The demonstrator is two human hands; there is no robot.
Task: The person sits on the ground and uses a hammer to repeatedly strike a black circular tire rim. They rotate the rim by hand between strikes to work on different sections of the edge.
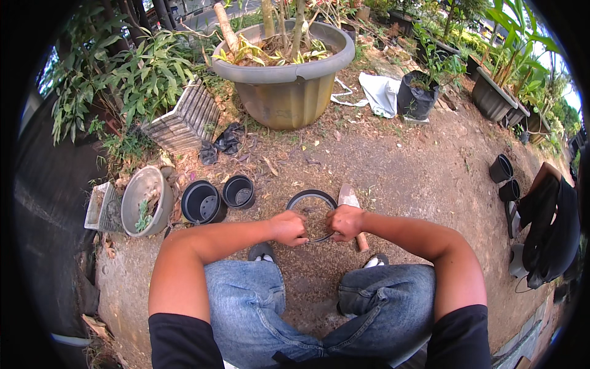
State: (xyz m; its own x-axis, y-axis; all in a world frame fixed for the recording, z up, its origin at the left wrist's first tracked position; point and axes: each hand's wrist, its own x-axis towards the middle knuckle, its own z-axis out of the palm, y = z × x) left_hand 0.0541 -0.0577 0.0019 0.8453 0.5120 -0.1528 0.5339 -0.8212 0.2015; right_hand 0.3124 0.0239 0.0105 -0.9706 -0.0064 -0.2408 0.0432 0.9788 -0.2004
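We see the left hand (289, 228) and the right hand (346, 222) with their fingers curled, grasping opposite sides of a round, black-rimmed piece (312, 193); it sits low, just ahead of the jeans-clad knees (246, 289), though we cannot tell whether it touches the ground (399, 166); a wooden-handled trowel (349, 195) lies just right of it, partly hidden by the right hand; on our left stand a larger black pot (196, 198) and a smaller black pot (239, 194), side by side.
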